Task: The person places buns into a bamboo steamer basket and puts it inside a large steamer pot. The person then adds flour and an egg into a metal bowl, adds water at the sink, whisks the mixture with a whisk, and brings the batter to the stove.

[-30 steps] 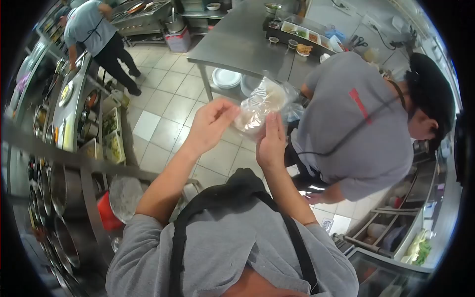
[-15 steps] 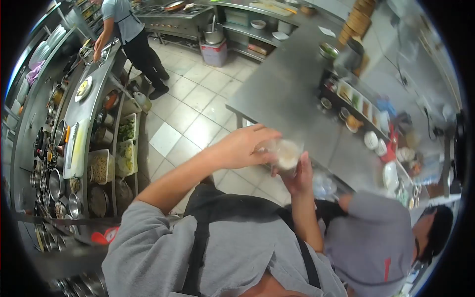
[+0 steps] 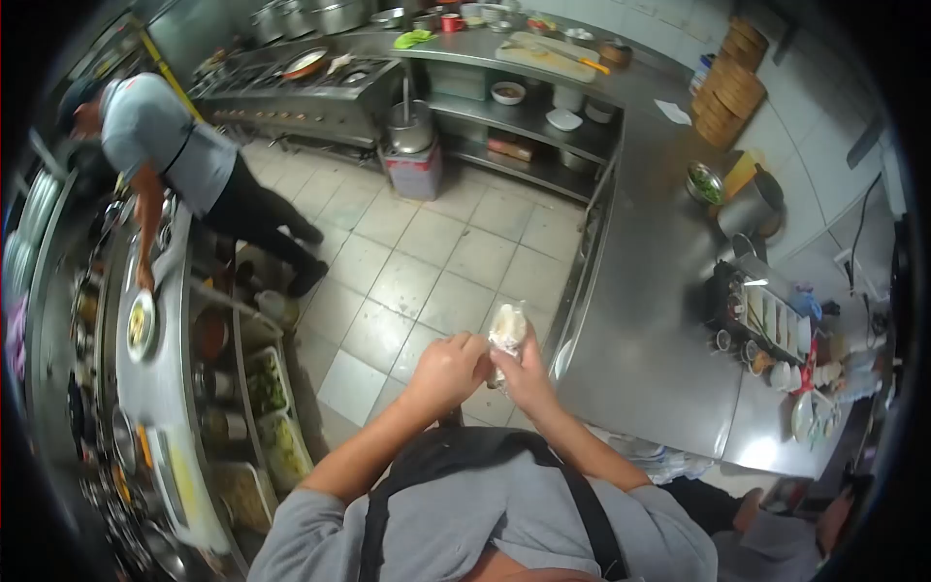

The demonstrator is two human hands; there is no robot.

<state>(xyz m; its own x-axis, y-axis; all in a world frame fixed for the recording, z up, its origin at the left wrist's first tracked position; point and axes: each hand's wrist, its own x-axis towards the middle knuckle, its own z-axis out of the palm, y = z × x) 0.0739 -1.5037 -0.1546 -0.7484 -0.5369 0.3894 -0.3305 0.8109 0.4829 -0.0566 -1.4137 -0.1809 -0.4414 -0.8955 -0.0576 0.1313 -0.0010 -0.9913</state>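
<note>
In front of my chest, a small clear plastic bag (image 3: 507, 328) with something pale inside stands upright between my hands. My right hand (image 3: 529, 376) is wrapped round its lower right side. From the left, my left hand (image 3: 451, 369) presses curled fingers against the bag's lower part. The pale contents bulge at the top, above my fingers. What the contents are cannot be made out.
A steel table (image 3: 650, 320) runs along my right, with condiment trays (image 3: 771, 315) on it. At the left, a co-worker (image 3: 175, 145) reaches to a plate (image 3: 142, 326) on a counter. Another person is partly visible at the lower right. Stove (image 3: 301, 87) at the back.
My view has swung rightward and up towards the stove. The bag, spread wide earlier, is now bunched narrow between my hands. The co-worker at the left now touches the plate.
</note>
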